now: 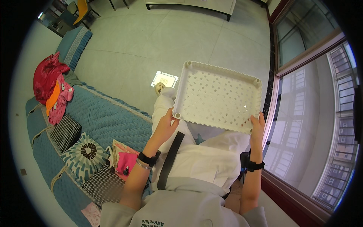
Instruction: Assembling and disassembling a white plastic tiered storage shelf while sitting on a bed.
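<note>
A white plastic tray (217, 99) with scalloped rims, round corner sockets and rows of star-shaped holes is held out over my lap. At its near left corner, my left hand (165, 128) is closed on the rim, the thumb beside the corner socket. My right hand (257, 128) grips the near right corner, its thumb on the side wall and the other fingers partly hidden. The tray tilts slightly, and its inside faces me. Nothing lies in it. Black bands circle both wrists.
A blue quilted sofa (106, 113) runs along my left, bearing patterned cushions (86, 153), red and pink clothes (51, 81) and a pink cloth item (126, 163). Sliding glass doors (298, 109) stand close on my right. Ahead are a low white cabinet (196, 4) and a yellow chair (82, 11).
</note>
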`<state>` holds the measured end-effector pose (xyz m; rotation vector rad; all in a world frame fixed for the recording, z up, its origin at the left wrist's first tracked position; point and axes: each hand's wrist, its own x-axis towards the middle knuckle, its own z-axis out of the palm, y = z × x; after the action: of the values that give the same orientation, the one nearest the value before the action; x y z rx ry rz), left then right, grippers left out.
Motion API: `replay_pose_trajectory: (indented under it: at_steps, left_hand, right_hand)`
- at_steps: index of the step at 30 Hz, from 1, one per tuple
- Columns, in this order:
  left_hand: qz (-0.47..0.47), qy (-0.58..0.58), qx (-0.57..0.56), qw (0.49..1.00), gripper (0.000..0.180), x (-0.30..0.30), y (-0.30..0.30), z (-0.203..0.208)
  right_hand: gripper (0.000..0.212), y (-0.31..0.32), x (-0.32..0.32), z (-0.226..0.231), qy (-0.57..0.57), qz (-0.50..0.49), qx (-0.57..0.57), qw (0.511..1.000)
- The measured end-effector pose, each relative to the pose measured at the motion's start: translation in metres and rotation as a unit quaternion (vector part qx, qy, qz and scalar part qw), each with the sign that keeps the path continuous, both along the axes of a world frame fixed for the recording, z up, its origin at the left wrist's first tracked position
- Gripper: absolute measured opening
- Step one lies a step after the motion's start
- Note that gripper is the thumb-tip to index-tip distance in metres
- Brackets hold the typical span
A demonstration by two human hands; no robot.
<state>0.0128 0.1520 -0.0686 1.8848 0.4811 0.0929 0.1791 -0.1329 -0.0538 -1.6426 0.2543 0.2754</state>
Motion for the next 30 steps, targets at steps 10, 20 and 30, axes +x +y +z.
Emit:
replay_pose_trajectory:
  at_steps: [10, 20, 30]
  left_hand:
    - [0.078, -0.053, -0.208, 0.974, 0.049, 0.033, 0.018, 0.013]
    - [0.155, 0.037, -0.041, 0.986, 0.041, 0.068, 0.007, 0.000]
    - [0.186, 0.079, -0.097, 0.974, 0.037, 0.059, 0.006, 0.010]
  right_hand:
    - [0.040, 0.004, -0.001, 0.004, 0.009, 0.004, -0.042, 0.999]
    - [0.048, -0.017, -0.005, -0.022, -0.053, 0.022, 0.066, 0.996]
    - [0.046, -0.030, -0.034, -0.030, -0.019, 0.024, 0.138, 0.990]
